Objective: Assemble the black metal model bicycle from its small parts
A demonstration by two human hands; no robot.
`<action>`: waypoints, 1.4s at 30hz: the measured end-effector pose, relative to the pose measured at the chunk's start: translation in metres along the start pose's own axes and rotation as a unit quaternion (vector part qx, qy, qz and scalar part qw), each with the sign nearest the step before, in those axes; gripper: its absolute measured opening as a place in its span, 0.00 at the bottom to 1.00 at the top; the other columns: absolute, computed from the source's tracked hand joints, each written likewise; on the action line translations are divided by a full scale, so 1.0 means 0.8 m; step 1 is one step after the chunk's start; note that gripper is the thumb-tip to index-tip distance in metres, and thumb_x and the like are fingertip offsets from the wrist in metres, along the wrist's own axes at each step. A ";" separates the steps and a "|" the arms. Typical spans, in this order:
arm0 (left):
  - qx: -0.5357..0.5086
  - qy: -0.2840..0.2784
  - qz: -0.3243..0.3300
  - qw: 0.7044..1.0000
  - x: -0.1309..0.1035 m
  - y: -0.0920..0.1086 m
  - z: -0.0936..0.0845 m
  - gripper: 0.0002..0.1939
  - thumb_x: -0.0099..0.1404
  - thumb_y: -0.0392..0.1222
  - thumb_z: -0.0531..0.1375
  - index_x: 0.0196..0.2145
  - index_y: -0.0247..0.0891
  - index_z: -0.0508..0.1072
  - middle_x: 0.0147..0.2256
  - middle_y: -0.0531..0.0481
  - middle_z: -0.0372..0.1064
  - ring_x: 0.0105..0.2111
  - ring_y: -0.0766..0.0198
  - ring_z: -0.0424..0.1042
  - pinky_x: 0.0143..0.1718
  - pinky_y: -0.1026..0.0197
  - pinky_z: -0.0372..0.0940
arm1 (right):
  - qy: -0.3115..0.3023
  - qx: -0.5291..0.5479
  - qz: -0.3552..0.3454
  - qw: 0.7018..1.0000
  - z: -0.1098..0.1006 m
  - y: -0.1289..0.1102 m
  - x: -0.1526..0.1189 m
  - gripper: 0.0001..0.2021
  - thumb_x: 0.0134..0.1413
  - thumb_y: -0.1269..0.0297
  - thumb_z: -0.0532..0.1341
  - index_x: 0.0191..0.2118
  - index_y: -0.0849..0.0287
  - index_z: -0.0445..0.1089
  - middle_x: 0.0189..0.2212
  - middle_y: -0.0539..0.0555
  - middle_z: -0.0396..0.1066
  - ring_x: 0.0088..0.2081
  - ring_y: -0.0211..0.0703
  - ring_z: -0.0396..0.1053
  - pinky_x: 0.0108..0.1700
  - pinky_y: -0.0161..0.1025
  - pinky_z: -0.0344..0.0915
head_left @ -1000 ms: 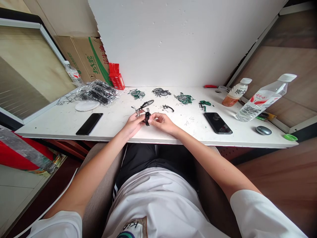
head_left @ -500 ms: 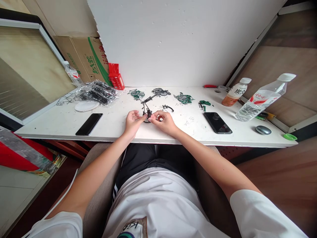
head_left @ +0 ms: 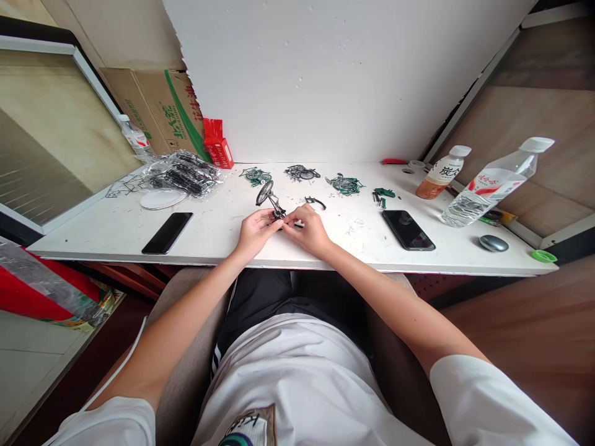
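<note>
Left hand: the left hand [head_left: 253, 230], just left of frame centre, pinches the lower end of a small black model bicycle [head_left: 272, 204] with its fingertips closed on it.
Right hand: the right hand [head_left: 309, 230] meets it from the right, fingertips closed on the same end; the two hands nearly touch.
Model bicycle: held just above the white table [head_left: 209, 232], one wheel sticking up and to the left, free of both hands.
Nearby parts: a loose black piece [head_left: 315, 201] lies just beyond the right hand; green and black assemblies [head_left: 344, 184] sit further back.
Slip risk: the grip looks fine and narrow, so a twist could likely spring the model loose onto the table.
Breakage risk: the thin frame may bend if the fingers press too hard.
Loss risk: tiny scraps litter the table, and a dropped piece could hide among them or roll off the near edge.
Phones: one phone [head_left: 167, 231] at centre left, another phone [head_left: 408, 230] at centre right, both well apart from the hands.
</note>
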State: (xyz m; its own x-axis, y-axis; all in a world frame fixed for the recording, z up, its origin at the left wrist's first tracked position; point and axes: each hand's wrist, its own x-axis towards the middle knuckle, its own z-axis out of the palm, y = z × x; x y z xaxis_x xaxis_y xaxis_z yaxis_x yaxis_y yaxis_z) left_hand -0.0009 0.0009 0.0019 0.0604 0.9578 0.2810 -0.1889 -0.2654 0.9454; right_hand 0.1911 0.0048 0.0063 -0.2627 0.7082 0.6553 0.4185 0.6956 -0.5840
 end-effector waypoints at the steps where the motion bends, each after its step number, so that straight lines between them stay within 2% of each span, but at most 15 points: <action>1: -0.002 0.001 0.002 1.000 0.000 -0.001 0.000 0.28 0.54 0.47 0.80 0.50 0.35 0.80 0.51 0.36 0.81 0.54 0.47 0.80 0.63 0.43 0.71 | -0.001 -0.001 -0.001 1.000 0.000 0.000 0.000 0.07 0.67 0.59 0.67 0.36 0.53 0.76 0.31 0.55 0.76 0.42 0.53 0.69 0.48 0.49 0.67; 7: -0.010 0.003 -0.009 1.000 0.001 -0.003 -0.002 0.28 0.56 0.46 0.79 0.51 0.34 0.80 0.50 0.35 0.81 0.54 0.47 0.80 0.62 0.44 0.71 | -0.009 -0.021 -0.029 0.999 0.001 0.005 0.000 0.08 0.69 0.58 0.67 0.37 0.54 0.75 0.32 0.54 0.75 0.42 0.52 0.69 0.50 0.50 0.67; 11: -0.012 0.019 -0.018 1.000 0.003 -0.004 -0.003 0.28 0.58 0.51 0.78 0.50 0.34 0.80 0.48 0.37 0.82 0.51 0.49 0.80 0.56 0.47 0.74 | -0.004 -0.043 -0.036 0.998 0.001 0.005 0.000 0.09 0.70 0.56 0.68 0.39 0.54 0.79 0.33 0.55 0.75 0.42 0.52 0.68 0.53 0.52 0.67; 17: -0.007 0.053 -0.019 0.998 0.007 -0.008 -0.006 0.24 0.64 0.57 0.74 0.47 0.34 0.81 0.45 0.38 0.81 0.45 0.53 0.80 0.48 0.52 0.73 | -0.025 -0.075 -0.031 0.996 0.003 0.003 -0.001 0.12 0.74 0.56 0.63 0.44 0.54 0.82 0.36 0.58 0.77 0.44 0.55 0.68 0.53 0.53 0.67; 19: -0.005 0.048 -0.018 0.999 0.007 -0.007 -0.006 0.24 0.62 0.56 0.75 0.47 0.35 0.81 0.45 0.39 0.81 0.46 0.53 0.80 0.49 0.53 0.73 | -0.029 -0.079 -0.034 0.996 0.003 0.003 -0.001 0.12 0.75 0.56 0.63 0.44 0.54 0.82 0.37 0.58 0.77 0.44 0.55 0.68 0.51 0.52 0.66; 23: -0.022 0.033 -0.004 0.999 0.005 -0.006 -0.005 0.28 0.55 0.49 0.80 0.49 0.35 0.79 0.45 0.39 0.81 0.50 0.51 0.80 0.57 0.49 0.71 | -0.039 -0.075 -0.041 0.996 0.002 0.001 0.000 0.11 0.76 0.57 0.60 0.43 0.54 0.77 0.37 0.57 0.76 0.44 0.53 0.67 0.51 0.50 0.66; 28: -0.031 0.035 -0.012 0.999 0.006 -0.009 -0.006 0.27 0.57 0.50 0.79 0.49 0.36 0.79 0.47 0.39 0.81 0.53 0.49 0.79 0.60 0.48 0.71 | -0.052 -0.094 -0.053 0.993 0.002 -0.004 0.001 0.10 0.77 0.63 0.56 0.45 0.55 0.74 0.40 0.58 0.74 0.45 0.53 0.66 0.53 0.50 0.65; 32: -0.019 0.031 -0.016 0.999 0.007 -0.011 -0.008 0.28 0.56 0.51 0.79 0.50 0.36 0.79 0.49 0.39 0.82 0.55 0.49 0.79 0.61 0.47 0.71 | -0.060 -0.157 -0.065 0.984 0.003 -0.005 -0.001 0.08 0.72 0.69 0.59 0.47 0.57 0.76 0.42 0.60 0.75 0.46 0.56 0.66 0.53 0.51 0.65; 37: -0.011 0.020 -0.022 1.000 0.007 -0.011 -0.008 0.28 0.57 0.49 0.79 0.50 0.35 0.80 0.50 0.37 0.82 0.55 0.48 0.79 0.61 0.47 0.72 | -0.063 -0.233 -0.083 0.967 0.004 -0.006 -0.002 0.09 0.74 0.67 0.60 0.47 0.57 0.79 0.43 0.62 0.76 0.49 0.58 0.65 0.48 0.51 0.62; 42: 0.000 0.008 -0.025 1.000 0.008 -0.011 -0.009 0.28 0.56 0.47 0.79 0.51 0.34 0.80 0.50 0.36 0.82 0.54 0.47 0.79 0.60 0.46 0.73 | -0.084 -0.326 -0.116 0.935 0.004 -0.008 -0.003 0.13 0.76 0.69 0.57 0.45 0.57 0.81 0.42 0.63 0.77 0.48 0.59 0.63 0.45 0.53 0.55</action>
State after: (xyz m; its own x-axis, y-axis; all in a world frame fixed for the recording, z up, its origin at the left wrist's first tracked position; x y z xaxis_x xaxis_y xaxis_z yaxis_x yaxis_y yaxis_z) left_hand -0.0062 0.0100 -0.0058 0.0534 0.9717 0.2303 -0.1867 -0.2168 0.9582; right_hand 0.1862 -0.0008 0.0066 -0.5215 0.5946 0.6120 0.7599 0.6499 0.0161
